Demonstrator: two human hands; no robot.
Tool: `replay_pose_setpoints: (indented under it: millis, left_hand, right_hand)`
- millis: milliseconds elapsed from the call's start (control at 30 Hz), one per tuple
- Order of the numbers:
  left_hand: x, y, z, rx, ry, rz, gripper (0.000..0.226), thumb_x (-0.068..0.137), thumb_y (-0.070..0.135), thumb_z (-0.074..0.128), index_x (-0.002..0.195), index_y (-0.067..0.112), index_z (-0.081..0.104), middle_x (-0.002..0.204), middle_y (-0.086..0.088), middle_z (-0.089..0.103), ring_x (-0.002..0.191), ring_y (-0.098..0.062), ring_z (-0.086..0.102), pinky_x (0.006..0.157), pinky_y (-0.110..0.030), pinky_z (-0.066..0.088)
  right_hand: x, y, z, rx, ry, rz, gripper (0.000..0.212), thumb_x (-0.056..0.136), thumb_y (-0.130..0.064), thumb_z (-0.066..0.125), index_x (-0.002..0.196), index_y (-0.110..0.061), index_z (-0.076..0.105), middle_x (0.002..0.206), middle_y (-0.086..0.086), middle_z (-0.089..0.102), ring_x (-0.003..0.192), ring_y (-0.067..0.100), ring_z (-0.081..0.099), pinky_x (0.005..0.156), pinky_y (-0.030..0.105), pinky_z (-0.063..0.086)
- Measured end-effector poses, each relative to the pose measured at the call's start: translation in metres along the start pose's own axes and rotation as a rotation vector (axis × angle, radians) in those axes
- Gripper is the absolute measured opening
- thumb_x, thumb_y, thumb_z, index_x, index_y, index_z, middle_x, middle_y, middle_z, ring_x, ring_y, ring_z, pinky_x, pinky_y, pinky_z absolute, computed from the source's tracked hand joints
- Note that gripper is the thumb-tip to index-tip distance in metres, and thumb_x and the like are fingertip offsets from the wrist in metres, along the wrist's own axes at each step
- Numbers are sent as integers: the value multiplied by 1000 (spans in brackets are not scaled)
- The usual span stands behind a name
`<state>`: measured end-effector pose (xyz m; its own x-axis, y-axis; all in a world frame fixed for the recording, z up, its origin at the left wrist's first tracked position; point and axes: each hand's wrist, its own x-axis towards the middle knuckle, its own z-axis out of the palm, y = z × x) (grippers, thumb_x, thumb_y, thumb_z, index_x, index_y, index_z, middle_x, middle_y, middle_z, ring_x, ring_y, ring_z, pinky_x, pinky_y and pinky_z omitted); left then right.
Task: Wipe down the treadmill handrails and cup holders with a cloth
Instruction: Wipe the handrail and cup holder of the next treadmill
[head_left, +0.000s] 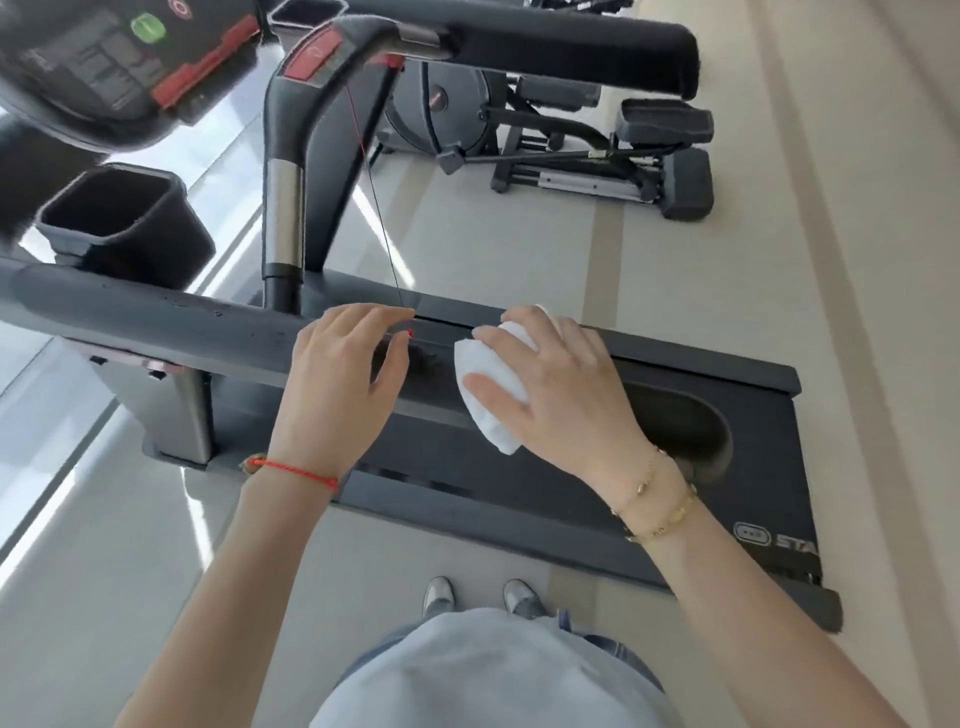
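**Cloth held on the near treadmill handrail**

A folded white cloth is held under the right hand at the centre of the frame, the grip curled over it and pressing it onto the dark handrail that runs in from the left edge. The left hand is seen just beside it, its grip relaxed and holding nothing, fingertips near a thin red cord. A black cup holder is seen at the upper left. A second handrail is seen along the top.
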<state>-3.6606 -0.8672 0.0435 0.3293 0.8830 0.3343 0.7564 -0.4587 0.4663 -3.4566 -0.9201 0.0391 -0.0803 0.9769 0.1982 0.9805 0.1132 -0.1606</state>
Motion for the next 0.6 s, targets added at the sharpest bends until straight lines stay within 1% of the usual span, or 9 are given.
replay_pose_setpoints:
  millis: [67, 133, 233, 300, 400, 500, 600]
  left_hand:
    - [2, -9, 0, -4, -36, 29, 26, 98, 16, 53, 119, 11, 66, 115, -4, 68, 111, -25, 60, 99, -50, 45]
    - [4, -17, -1, -3, -67, 59, 25, 98, 16, 53, 119, 12, 66, 114, -2, 68, 111, -25, 60, 101, -49, 43]
    - [5, -27, -3, 10, -97, 90, 25, 99, 18, 52, 119, 15, 65, 115, 1, 67, 114, -22, 57, 106, -41, 37]
    - [6, -33, -4, 10, -115, 108, 25, 99, 18, 51, 119, 16, 65, 115, 2, 67, 114, -23, 57, 107, -38, 34]
    - [8, -39, -7, 4, -143, 140, 25, 98, 17, 52, 118, 16, 66, 115, 2, 68, 112, -23, 59, 108, -37, 34]
    - [8, -42, -7, -11, -152, 169, 23, 98, 16, 53, 116, 15, 67, 113, 3, 69, 109, -24, 60, 106, -39, 35]
    - [8, -42, -7, -20, -135, 181, 22, 98, 16, 54, 114, 14, 68, 112, 2, 69, 107, -25, 61, 106, -40, 36]
  right_hand:
    - [-4, -3, 2, 3, 41, 21, 48, 96, -56, 31, 129, -32, 56, 133, -5, 51, 102, 24, 53, 91, 39, 42]
    - [-18, 5, 0, 12, 98, 55, 44, 97, -53, 34, 128, -31, 57, 134, -6, 50, 105, 25, 53, 89, 40, 45]
    - [-28, 8, 0, -25, 147, 148, 42, 99, -50, 33, 124, -29, 59, 133, -5, 52, 107, 28, 53, 89, 41, 45]
    - [-16, -8, 5, -63, 166, 184, 43, 99, -47, 32, 121, -26, 62, 126, -2, 56, 99, 30, 54, 86, 41, 43]
    - [11, -46, 20, -118, 177, 144, 42, 101, -45, 33, 120, -23, 63, 121, 1, 59, 93, 29, 55, 84, 41, 44]
    - [17, -58, 27, -127, 202, 129, 40, 101, -45, 35, 118, -23, 63, 124, 1, 59, 101, 30, 56, 87, 41, 45]
    - [-6, -41, 23, -130, 242, 147, 35, 102, -42, 37, 117, -23, 63, 128, -1, 57, 110, 30, 53, 91, 40, 42]
